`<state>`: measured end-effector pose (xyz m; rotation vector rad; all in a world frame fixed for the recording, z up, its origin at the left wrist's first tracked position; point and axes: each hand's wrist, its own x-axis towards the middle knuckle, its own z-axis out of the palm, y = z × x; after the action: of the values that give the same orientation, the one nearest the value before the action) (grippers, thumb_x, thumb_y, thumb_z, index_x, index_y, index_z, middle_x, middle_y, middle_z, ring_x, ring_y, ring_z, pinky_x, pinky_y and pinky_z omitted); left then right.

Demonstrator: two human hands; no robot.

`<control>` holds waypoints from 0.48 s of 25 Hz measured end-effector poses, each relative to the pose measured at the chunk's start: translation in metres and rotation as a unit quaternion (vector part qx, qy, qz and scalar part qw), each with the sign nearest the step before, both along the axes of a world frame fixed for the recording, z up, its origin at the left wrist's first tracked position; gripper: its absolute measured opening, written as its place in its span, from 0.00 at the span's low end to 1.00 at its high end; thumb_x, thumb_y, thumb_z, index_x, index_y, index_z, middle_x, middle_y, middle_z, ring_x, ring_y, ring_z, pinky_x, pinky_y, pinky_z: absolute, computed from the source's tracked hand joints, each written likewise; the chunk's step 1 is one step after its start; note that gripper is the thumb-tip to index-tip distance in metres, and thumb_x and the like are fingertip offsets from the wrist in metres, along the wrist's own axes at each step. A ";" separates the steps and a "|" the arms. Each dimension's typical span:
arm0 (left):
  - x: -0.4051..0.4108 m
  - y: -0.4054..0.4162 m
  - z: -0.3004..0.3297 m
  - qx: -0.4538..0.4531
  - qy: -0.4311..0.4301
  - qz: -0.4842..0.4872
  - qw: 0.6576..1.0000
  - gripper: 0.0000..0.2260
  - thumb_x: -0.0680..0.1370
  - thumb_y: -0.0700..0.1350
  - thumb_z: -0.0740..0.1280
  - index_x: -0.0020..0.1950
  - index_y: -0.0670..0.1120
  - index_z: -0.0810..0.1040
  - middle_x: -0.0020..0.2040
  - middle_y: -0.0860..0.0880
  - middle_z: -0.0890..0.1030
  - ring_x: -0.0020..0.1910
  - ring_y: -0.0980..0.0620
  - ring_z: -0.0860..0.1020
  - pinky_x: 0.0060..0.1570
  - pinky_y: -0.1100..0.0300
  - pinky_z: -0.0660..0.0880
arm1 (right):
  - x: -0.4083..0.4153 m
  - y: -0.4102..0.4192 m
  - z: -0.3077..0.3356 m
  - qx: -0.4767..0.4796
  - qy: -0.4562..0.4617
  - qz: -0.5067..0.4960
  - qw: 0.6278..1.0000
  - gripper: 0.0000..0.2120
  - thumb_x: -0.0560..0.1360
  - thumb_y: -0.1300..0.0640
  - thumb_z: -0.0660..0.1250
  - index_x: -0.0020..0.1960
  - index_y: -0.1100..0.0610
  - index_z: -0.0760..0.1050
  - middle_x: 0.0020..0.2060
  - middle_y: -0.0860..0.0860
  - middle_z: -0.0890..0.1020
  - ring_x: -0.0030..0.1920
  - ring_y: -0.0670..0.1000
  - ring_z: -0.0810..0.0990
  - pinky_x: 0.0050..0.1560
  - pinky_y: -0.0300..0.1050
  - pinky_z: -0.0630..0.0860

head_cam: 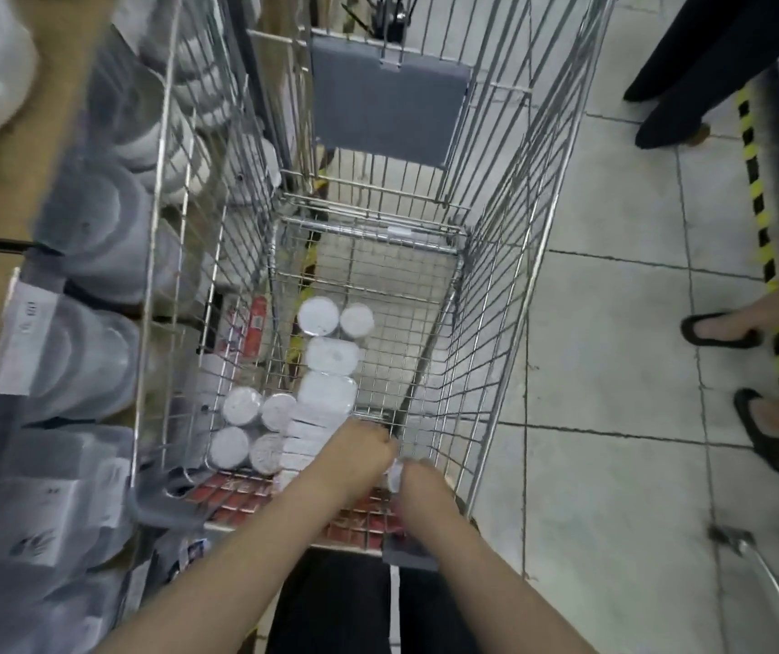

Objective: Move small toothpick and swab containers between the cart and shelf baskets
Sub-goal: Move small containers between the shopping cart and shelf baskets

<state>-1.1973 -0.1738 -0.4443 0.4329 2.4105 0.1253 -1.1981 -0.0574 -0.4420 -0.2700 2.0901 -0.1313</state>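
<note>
A wire shopping cart (486, 285) fills the middle of the view. On its floor lie several small white containers: round ones (242, 405) at the near left, two more round ones (317, 316) further in, and rounded rectangular ones (330, 356) in a row. Both my hands reach into the near end. My left hand (359, 453) is curled over the near rectangular containers. My right hand (423, 486) has curled fingers around a small white container (394, 469) between the two hands. Motion blur hides the exact grip of the left hand.
Wire shelf baskets (175, 191) with stacked clear and white plastic tubs (95, 228) run along the left. Other people's feet (717, 330) and dark legs (689, 87) stand on the tiled floor at right, next to yellow-black floor tape (755, 181).
</note>
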 end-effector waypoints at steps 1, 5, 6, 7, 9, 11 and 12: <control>-0.005 0.002 -0.014 -0.021 -0.007 -0.030 0.999 0.16 0.76 0.36 0.59 0.64 0.40 0.71 0.60 0.41 0.76 0.61 0.42 0.73 0.61 0.51 0.66 | -0.002 0.000 -0.012 0.012 0.000 0.029 1.000 0.20 0.76 0.66 0.61 0.68 0.63 0.67 0.64 0.58 0.72 0.65 0.57 0.71 0.64 0.45 0.69; -0.020 0.016 -0.058 -0.117 -0.072 -0.082 0.987 0.16 0.80 0.38 0.59 0.67 0.40 0.70 0.64 0.42 0.75 0.64 0.42 0.72 0.66 0.48 0.64 | -0.001 0.001 -0.043 0.052 0.009 0.106 0.993 0.16 0.81 0.65 0.54 0.68 0.66 0.66 0.60 0.58 0.73 0.54 0.51 0.76 0.41 0.25 0.69; -0.022 0.021 -0.065 -0.127 -0.082 -0.091 0.984 0.15 0.80 0.38 0.57 0.67 0.41 0.71 0.64 0.43 0.75 0.64 0.43 0.73 0.64 0.49 0.65 | -0.002 0.000 -0.044 0.053 0.002 0.110 0.993 0.17 0.81 0.66 0.55 0.68 0.67 0.64 0.61 0.59 0.73 0.58 0.53 0.75 0.48 0.28 0.69; -0.023 0.025 -0.071 -0.135 -0.093 -0.096 0.982 0.15 0.81 0.38 0.56 0.66 0.42 0.72 0.65 0.45 0.75 0.64 0.43 0.73 0.63 0.49 0.65 | -0.003 -0.001 -0.049 0.053 -0.001 0.086 0.995 0.18 0.80 0.66 0.57 0.69 0.66 0.63 0.64 0.60 0.71 0.63 0.55 0.71 0.58 0.34 0.67; -0.022 0.029 -0.083 -0.144 -0.105 -0.096 0.979 0.15 0.82 0.40 0.54 0.66 0.44 0.74 0.65 0.47 0.76 0.64 0.45 0.74 0.61 0.49 0.66 | -0.003 -0.004 -0.055 0.071 0.013 0.073 0.995 0.20 0.79 0.65 0.58 0.69 0.64 0.61 0.66 0.60 0.69 0.68 0.58 0.66 0.67 0.45 0.63; -0.019 0.026 -0.087 -0.140 -0.089 -0.099 0.981 0.14 0.82 0.40 0.55 0.64 0.45 0.75 0.63 0.49 0.77 0.62 0.46 0.75 0.57 0.51 0.67 | -0.004 -0.004 -0.063 0.082 0.024 0.075 0.993 0.18 0.80 0.65 0.56 0.69 0.63 0.62 0.67 0.60 0.70 0.68 0.58 0.66 0.66 0.47 0.63; -0.018 0.024 -0.086 -0.134 -0.079 -0.102 0.983 0.13 0.81 0.40 0.57 0.62 0.45 0.76 0.62 0.49 0.78 0.61 0.46 0.76 0.55 0.53 0.67 | -0.004 -0.005 -0.065 0.086 0.029 0.071 0.993 0.17 0.80 0.65 0.54 0.69 0.63 0.63 0.66 0.60 0.71 0.68 0.58 0.67 0.65 0.47 0.65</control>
<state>-1.2157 -0.1497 -0.5302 0.5208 2.1726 -0.2439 -1.2022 -0.0623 -0.5067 -0.3185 2.1165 0.1433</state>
